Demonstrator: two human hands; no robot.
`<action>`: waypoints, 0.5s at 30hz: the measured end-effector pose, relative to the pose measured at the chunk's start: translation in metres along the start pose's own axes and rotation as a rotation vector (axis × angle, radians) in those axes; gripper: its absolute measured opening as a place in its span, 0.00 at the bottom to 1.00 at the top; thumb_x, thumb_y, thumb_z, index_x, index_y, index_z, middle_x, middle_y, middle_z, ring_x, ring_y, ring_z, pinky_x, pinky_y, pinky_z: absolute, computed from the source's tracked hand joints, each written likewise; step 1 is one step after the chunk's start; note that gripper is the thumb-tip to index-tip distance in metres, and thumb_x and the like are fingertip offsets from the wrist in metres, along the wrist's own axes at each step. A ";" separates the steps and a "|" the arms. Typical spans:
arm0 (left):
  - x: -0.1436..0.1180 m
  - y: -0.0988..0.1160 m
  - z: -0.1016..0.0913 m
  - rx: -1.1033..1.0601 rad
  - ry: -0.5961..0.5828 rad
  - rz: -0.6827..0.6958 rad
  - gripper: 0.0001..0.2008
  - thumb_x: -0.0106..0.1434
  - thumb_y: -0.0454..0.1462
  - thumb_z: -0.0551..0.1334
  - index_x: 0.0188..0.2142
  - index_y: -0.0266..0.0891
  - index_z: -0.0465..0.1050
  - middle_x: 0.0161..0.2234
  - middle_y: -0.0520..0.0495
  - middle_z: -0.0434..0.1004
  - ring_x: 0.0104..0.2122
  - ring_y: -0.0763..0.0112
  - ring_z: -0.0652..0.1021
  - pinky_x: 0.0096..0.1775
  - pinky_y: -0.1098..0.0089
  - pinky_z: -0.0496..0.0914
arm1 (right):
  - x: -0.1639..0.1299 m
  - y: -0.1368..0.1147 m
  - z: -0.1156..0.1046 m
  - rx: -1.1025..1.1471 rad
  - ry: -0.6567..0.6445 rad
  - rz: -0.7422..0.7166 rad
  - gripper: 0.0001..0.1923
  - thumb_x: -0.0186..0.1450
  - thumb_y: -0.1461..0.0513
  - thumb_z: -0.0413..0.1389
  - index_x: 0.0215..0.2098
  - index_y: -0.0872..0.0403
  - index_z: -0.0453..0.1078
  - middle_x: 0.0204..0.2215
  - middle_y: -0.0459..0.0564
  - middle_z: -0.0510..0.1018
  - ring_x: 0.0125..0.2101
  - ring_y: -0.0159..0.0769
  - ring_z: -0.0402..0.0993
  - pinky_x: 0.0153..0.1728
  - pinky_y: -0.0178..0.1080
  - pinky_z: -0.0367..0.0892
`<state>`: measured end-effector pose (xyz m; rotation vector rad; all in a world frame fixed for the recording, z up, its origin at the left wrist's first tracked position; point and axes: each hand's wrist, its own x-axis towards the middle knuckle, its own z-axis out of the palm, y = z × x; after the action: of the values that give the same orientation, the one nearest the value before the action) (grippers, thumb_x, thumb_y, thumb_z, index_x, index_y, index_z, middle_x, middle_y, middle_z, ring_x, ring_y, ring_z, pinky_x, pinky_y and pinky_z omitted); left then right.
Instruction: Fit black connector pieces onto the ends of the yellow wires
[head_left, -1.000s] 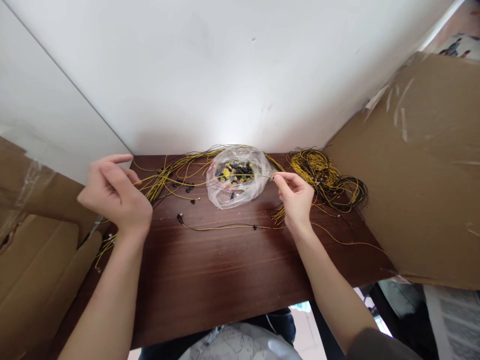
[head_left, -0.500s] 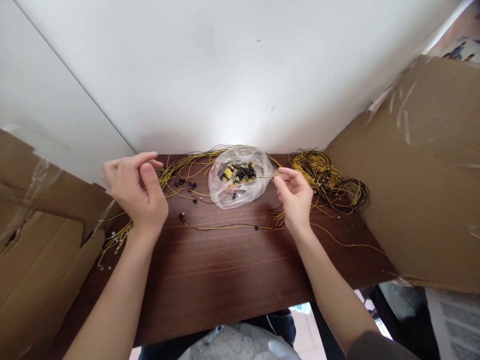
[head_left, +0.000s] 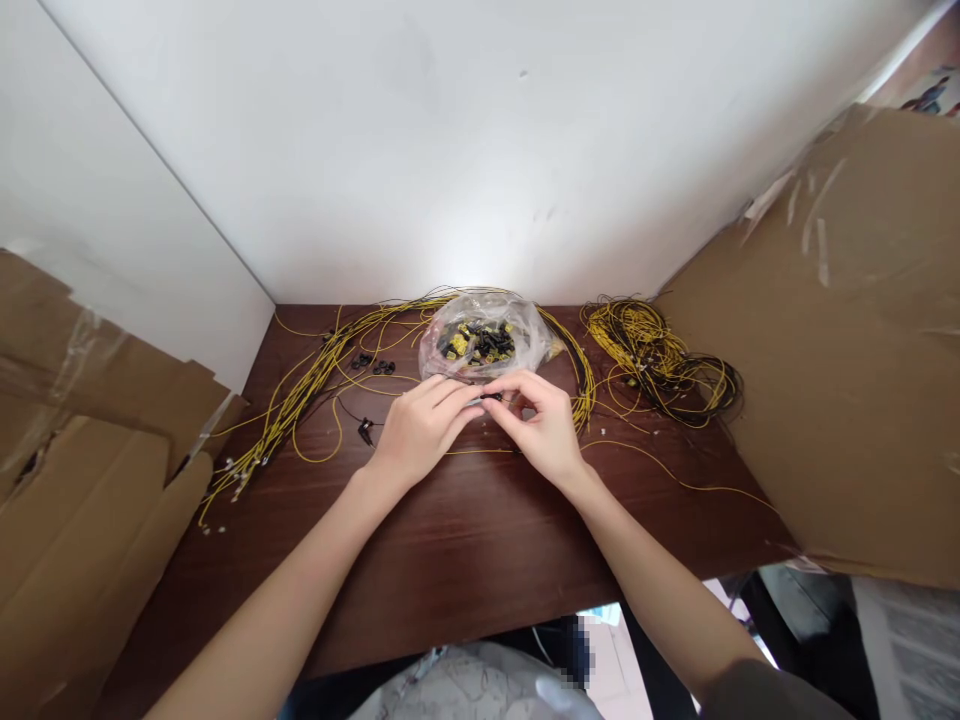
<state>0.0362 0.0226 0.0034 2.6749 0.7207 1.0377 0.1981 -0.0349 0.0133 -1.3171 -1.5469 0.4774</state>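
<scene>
In front of the plastic bag, my left hand [head_left: 426,425] and my right hand [head_left: 541,425] meet with their fingertips pinched. A small black part [head_left: 492,397] shows between them, gripped from both sides. Its exact kind is too small to make out, and the fingers cover most of it. Just behind the hands, the clear plastic bag [head_left: 429,350] lies open with small black and yellow pieces [head_left: 480,345] inside. A black connector [head_left: 365,430] on a cable rests on the table beside my left hand.
Yellow and black cables [head_left: 300,390] run along the left and behind the bag. A tangled cable coil [head_left: 637,345] lies at the right. Several black rings [head_left: 384,367] sit left of the bag. Cardboard walls [head_left: 840,350] and a white panel [head_left: 450,150] enclose the brown table [head_left: 465,560].
My left hand has come right and down from the left cables, closing its fingers. My right hand has moved left and slightly down. Both now meet at the small black part.
</scene>
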 end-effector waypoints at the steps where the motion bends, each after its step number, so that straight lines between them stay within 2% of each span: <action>1: -0.001 0.000 0.001 -0.019 -0.003 -0.012 0.10 0.65 0.36 0.54 0.41 0.36 0.72 0.36 0.44 0.77 0.35 0.68 0.74 0.39 0.67 0.69 | 0.000 0.000 0.000 -0.001 -0.008 -0.008 0.04 0.60 0.64 0.56 0.34 0.53 0.72 0.31 0.47 0.75 0.28 0.31 0.69 0.24 0.33 0.63; 5: -0.002 -0.002 0.002 -0.024 0.015 -0.045 0.11 0.66 0.37 0.53 0.36 0.37 0.73 0.33 0.45 0.76 0.34 0.70 0.75 0.38 0.69 0.69 | 0.000 0.002 -0.001 -0.028 -0.024 -0.018 0.04 0.60 0.63 0.57 0.34 0.52 0.73 0.31 0.46 0.76 0.29 0.32 0.69 0.25 0.34 0.63; 15: 0.000 -0.006 -0.007 0.010 0.007 -0.098 0.12 0.66 0.36 0.52 0.35 0.37 0.74 0.32 0.46 0.77 0.31 0.73 0.76 0.36 0.73 0.68 | 0.003 0.006 -0.006 -0.055 0.036 -0.013 0.04 0.60 0.63 0.57 0.33 0.51 0.74 0.30 0.47 0.77 0.30 0.33 0.71 0.32 0.37 0.67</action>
<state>0.0297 0.0276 0.0064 2.6163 0.8514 1.0216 0.2069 -0.0321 0.0126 -1.3502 -1.5476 0.4039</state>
